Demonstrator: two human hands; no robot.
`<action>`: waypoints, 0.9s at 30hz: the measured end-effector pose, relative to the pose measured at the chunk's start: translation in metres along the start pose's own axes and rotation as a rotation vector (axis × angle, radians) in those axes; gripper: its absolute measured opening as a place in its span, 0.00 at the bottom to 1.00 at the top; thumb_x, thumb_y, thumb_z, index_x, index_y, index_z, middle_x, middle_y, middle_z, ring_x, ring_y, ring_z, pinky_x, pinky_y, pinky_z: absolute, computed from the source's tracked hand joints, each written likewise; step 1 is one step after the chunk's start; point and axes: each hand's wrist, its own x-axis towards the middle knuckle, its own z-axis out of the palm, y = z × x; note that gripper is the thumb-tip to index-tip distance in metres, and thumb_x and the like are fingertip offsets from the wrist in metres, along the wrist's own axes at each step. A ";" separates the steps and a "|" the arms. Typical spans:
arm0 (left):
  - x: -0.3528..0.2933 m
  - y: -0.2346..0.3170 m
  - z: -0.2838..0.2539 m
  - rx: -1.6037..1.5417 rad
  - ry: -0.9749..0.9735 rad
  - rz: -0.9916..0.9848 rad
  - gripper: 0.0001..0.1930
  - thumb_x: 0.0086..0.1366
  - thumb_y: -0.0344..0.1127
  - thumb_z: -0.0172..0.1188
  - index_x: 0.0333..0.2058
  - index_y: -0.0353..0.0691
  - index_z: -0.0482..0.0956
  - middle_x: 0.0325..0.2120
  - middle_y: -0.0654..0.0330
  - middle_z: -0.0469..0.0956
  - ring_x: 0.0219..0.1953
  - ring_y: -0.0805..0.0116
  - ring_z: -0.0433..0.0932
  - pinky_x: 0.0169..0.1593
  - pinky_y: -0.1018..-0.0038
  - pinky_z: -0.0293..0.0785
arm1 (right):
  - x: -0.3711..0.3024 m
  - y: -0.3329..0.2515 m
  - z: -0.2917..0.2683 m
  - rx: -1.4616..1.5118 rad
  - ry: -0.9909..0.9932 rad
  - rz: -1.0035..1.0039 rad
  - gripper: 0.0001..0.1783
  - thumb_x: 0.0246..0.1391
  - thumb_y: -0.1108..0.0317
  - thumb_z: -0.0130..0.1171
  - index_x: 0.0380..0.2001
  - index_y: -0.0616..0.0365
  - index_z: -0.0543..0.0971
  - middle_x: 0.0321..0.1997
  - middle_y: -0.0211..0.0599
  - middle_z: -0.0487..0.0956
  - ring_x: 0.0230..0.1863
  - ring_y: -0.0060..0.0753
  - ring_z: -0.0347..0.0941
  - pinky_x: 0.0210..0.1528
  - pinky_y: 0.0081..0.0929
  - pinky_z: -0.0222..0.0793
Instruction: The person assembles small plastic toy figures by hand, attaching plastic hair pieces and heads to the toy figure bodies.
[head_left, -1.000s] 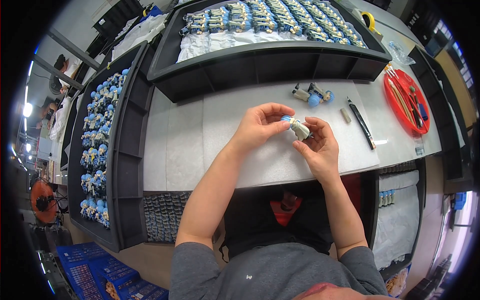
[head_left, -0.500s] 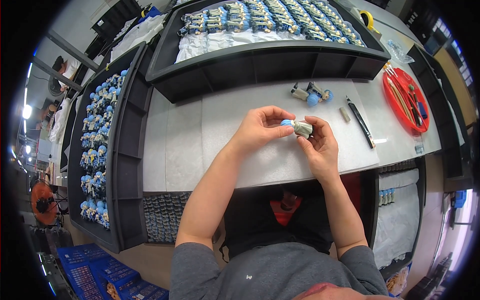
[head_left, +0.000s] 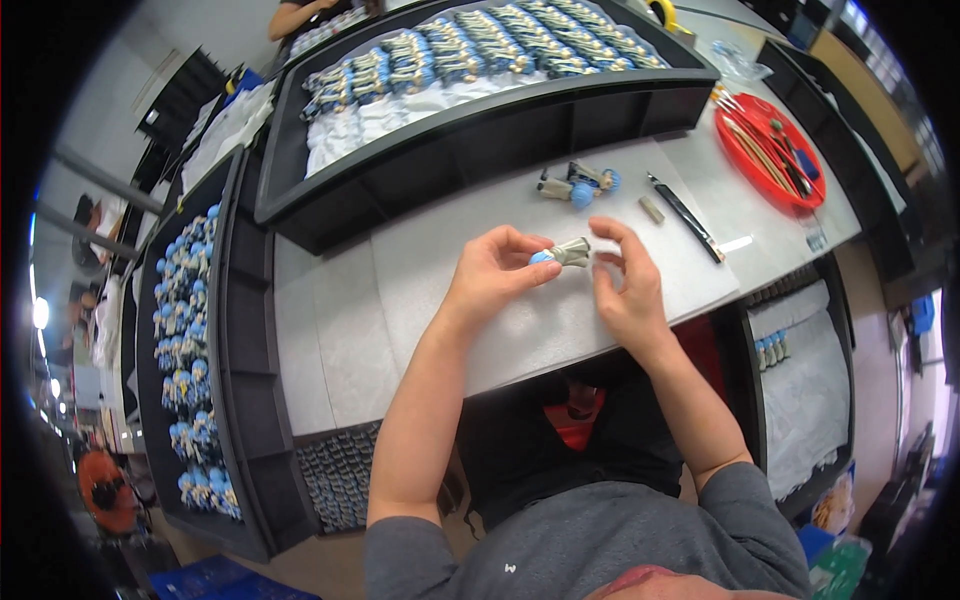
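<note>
Over the white-covered table, my left hand (head_left: 497, 268) pinches a small figurine (head_left: 570, 253) with a blue head and a pale grey-green body. Its head lies between my thumb and fingers, and the body points right. Just beyond the body's end is my right hand (head_left: 629, 283), fingers apart and curved, holding nothing. Farther back on the table lie a few blue-headed figurines (head_left: 582, 194) close together. To their right rest a small grey block (head_left: 651, 209) and a black pen-like knife (head_left: 687, 217).
A large black tray (head_left: 490, 130) with rows of figurines stands across the back. Another black tray (head_left: 255, 400) of blue-headed figurines is at left. A red dish (head_left: 770, 190) with brushes sits at right, above a lower tray with white sheets (head_left: 810, 400). Another person's arm (head_left: 292, 18) shows far back.
My right hand has let go of the figurine's body and opened; the left still holds its head. The whole view has turned slightly, and another person's arm has come into sight at the back.
</note>
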 end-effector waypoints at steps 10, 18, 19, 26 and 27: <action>-0.003 -0.002 0.012 0.280 0.069 0.086 0.18 0.47 0.36 0.69 0.34 0.33 0.75 0.32 0.56 0.77 0.34 0.70 0.77 0.38 0.76 0.73 | 0.053 0.036 -0.066 -0.762 -0.011 -0.142 0.12 0.43 0.75 0.59 0.35 0.63 0.76 0.36 0.45 0.76 0.41 0.46 0.71 0.43 0.34 0.67; -0.007 0.002 0.012 0.248 0.002 0.048 0.19 0.44 0.35 0.72 0.32 0.32 0.75 0.26 0.59 0.77 0.27 0.76 0.74 0.33 0.80 0.73 | 0.051 0.034 -0.056 -0.750 -0.003 -0.155 0.07 0.46 0.75 0.57 0.31 0.64 0.78 0.31 0.44 0.75 0.35 0.44 0.72 0.40 0.33 0.68; -0.008 0.005 0.013 0.248 0.006 0.048 0.19 0.44 0.35 0.72 0.32 0.32 0.75 0.26 0.59 0.77 0.27 0.76 0.74 0.33 0.80 0.73 | 0.050 0.033 -0.055 -0.747 -0.005 -0.158 0.07 0.46 0.75 0.57 0.31 0.64 0.78 0.31 0.44 0.75 0.35 0.44 0.72 0.40 0.33 0.68; -0.008 0.010 0.014 0.306 -0.013 -0.021 0.17 0.44 0.32 0.72 0.31 0.35 0.76 0.30 0.60 0.77 0.29 0.77 0.75 0.36 0.81 0.73 | 0.038 0.005 -0.039 -0.519 0.064 -0.199 0.07 0.47 0.77 0.56 0.32 0.64 0.78 0.29 0.42 0.76 0.30 0.37 0.73 0.33 0.27 0.68; -0.009 0.009 0.014 0.308 -0.014 -0.021 0.17 0.44 0.32 0.72 0.31 0.35 0.76 0.30 0.60 0.77 0.29 0.77 0.75 0.36 0.81 0.73 | 0.033 -0.004 -0.032 -0.353 0.066 -0.137 0.07 0.47 0.78 0.56 0.32 0.64 0.78 0.29 0.41 0.77 0.28 0.33 0.73 0.30 0.24 0.68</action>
